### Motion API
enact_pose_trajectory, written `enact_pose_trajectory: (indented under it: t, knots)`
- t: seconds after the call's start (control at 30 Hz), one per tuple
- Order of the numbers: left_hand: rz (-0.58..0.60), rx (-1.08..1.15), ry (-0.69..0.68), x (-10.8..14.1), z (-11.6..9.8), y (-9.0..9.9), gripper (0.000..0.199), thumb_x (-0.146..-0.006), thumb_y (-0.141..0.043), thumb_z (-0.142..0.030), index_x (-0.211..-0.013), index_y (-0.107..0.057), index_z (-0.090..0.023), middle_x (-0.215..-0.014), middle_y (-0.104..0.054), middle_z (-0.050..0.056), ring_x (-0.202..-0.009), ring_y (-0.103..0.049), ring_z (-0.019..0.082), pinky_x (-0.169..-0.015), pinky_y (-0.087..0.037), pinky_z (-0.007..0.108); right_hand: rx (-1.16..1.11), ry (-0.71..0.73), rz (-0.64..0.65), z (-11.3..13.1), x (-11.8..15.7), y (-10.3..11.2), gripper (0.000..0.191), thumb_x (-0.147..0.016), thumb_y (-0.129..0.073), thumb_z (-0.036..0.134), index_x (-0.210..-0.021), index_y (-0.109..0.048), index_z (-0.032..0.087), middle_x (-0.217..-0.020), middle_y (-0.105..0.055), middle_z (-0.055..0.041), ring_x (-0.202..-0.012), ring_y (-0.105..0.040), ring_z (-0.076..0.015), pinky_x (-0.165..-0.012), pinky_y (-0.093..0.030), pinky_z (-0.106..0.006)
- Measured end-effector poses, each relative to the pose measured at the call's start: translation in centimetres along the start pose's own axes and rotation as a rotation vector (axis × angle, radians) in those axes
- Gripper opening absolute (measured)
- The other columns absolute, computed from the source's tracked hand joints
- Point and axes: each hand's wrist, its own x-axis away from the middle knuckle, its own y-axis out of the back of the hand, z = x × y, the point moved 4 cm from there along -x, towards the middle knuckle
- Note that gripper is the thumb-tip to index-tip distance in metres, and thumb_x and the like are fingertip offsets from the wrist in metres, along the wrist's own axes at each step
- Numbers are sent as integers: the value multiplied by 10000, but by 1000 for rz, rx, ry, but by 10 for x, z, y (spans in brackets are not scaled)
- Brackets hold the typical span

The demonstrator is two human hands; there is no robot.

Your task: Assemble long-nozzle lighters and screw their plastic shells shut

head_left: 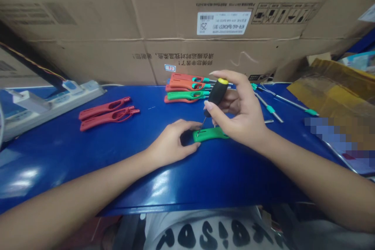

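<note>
A green gas lighter [211,133] lies on the blue tabletop, its front part hidden behind my right hand. My left hand [172,142] pinches the lighter's rear end between thumb and fingers. My right hand [241,109] is wrapped round a screwdriver [216,95] with a black handle and yellow cap. The screwdriver is tilted, and its thin shaft runs down to the lighter's rear end, near a small slot. Just beyond, a stack of red-orange lighters [187,83] lies with another green lighter [184,95] among them.
Two dark red lighter bodies [108,115] lie at left, near a white power strip [58,105] with plugs. Metal lighter tubes with teal collars [270,108] are scattered at right beside yellow-brown packaging [325,82]. A large cardboard box [164,15] walls off the back.
</note>
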Motion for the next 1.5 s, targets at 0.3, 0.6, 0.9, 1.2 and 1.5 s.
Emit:
enact_pose_trajectory:
  t: [0.3,0.6,0.9,1.2,1.5]
  knots:
    - [-12,-13,-16,2,0,0,368,-800,-751,-217,-1159,-675,-194,-1146,-741,62,-1058,-683,232,-970,-533,385,26,80,-13,2,3,-2,515,-878,-695,255,-1348,-490,296,-1267,-635,-66,-803,-711,-163,-639,-625,-307]
    - [-9,-10,-17,1,0,-1,351,-793,-763,-217,-1136,-695,-204,-1128,-751,60,-1041,-692,242,-959,-539,402,107,172,32,5,8,-2,531,-888,-677,241,-1375,-475,307,-1333,-613,-59,-812,-696,-150,-647,-625,-298]
    - [20,-15,-67,0,-2,-1,365,-816,-752,-219,-1172,-680,-181,-1161,-751,75,-1074,-689,244,-979,-533,398,77,199,182,0,7,-8,646,-929,-611,218,-1503,-343,341,-1469,-531,-74,-934,-714,-199,-677,-625,-319]
    - [56,-4,-77,0,-2,0,371,-852,-729,-237,-1219,-679,-216,-1177,-744,67,-1070,-690,239,-979,-530,397,212,218,160,2,2,1,483,-994,-537,369,-1467,-454,319,-1323,-647,-78,-823,-705,-191,-745,-619,-356]
    - [124,24,-203,2,-5,-5,345,-891,-707,-250,-1230,-662,-203,-1191,-732,68,-1104,-666,225,-999,-517,369,477,487,169,17,-1,10,367,-963,-597,389,-1312,-624,279,-1087,-732,-61,-1002,-696,-236,-856,-574,-357]
